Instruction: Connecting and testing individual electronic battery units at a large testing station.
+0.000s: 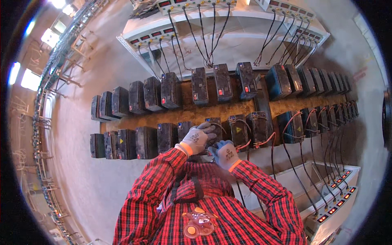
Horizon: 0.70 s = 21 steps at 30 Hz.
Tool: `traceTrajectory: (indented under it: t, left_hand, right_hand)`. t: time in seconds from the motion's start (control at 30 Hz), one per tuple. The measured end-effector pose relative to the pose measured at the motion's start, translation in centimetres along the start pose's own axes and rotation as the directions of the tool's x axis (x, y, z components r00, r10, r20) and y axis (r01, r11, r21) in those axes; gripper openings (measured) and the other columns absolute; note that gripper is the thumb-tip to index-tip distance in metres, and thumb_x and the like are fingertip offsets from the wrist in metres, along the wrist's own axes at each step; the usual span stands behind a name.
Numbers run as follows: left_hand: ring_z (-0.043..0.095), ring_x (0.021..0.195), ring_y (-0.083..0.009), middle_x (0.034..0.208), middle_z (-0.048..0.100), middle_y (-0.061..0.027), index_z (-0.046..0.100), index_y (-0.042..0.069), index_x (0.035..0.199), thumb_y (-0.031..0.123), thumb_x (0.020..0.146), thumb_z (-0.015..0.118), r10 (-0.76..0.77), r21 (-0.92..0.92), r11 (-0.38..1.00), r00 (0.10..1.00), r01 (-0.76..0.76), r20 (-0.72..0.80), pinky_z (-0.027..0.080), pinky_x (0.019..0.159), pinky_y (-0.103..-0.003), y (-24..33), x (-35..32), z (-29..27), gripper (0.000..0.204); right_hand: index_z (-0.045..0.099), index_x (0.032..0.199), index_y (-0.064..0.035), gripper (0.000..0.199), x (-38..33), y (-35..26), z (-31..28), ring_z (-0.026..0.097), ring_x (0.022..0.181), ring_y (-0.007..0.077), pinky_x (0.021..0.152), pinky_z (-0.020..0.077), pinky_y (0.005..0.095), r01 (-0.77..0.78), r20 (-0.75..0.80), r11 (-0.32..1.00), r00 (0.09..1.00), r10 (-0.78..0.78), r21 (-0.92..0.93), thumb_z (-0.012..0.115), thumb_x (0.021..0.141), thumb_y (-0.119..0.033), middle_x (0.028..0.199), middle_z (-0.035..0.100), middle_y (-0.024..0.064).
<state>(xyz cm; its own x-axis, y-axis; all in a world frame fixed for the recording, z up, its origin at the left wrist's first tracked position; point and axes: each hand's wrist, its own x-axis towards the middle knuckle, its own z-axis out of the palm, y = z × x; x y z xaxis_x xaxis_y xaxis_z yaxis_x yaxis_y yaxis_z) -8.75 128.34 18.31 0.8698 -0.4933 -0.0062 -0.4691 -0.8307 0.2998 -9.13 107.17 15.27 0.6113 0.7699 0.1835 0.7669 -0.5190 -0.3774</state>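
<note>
Both my hands wear grey work gloves with orange cuffs. My left hand (pixel 197 139) rests over the black battery (pixel 213 121) in the near row, its fingers stretched across the top. At that battery's near end is my right hand (pixel 225 154), with its fingers curled together. What the right fingers pinch, if anything, is hidden. A thin lead arcs over the far end of this battery. Just right stands another battery (pixel 239 130) with leads over its top and a reddish clip lead (pixel 244 145) at its near end.
Two rows of black batteries stand on a brownish low platform (pixel 241 108). Beyond them, a white bench (pixel 134 34) carries meter boxes with hanging black cables. At the lower right, a white charger unit (pixel 326 212) with red displays has cables running to the near row's right-hand batteries.
</note>
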Motion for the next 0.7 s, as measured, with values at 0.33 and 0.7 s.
traceTrajectory:
  t: [0.33, 0.7]
  left_hand:
    - [0.051, 0.132, -0.0334, 0.137, 0.060, -0.0082, 0.070, 0.015, 0.117, 0.016, 0.079, 0.065, 0.013, -0.004, 1.000, 0.997, -0.013, -0.075, 0.050, 0.098, -0.044, 0.4, -0.4, 0.1, 0.039]
    - [0.059, 0.113, -0.0361, 0.125, 0.064, -0.0128, 0.067, 0.007, 0.113, 0.012, 0.075, 0.062, -0.039, -0.195, 0.980, 0.929, -0.036, -0.368, 0.050, 0.093, -0.045, 7.0, -5.4, -0.1, 0.039]
  right_hand:
    - [0.065, 0.092, -0.0133, 0.014, 1.7, -1.1, -0.5, 0.060, 0.081, 0.0332, 0.077, 0.0439, 0.0437, 0.164, 0.308, 0.967, 0.946, -0.099, -0.193, 0.060, 0.082, -0.021, 0.097, 0.069, 0.0116]
    - [0.069, 0.096, -0.0108, 0.023, -7.0, -6.9, -0.5, 0.062, 0.077, 0.0327, 0.069, 0.0473, 0.0402, -0.268, -0.122, 0.958, 0.952, 0.279, 0.102, 0.064, 0.080, -0.026, 0.095, 0.069, 0.0124]
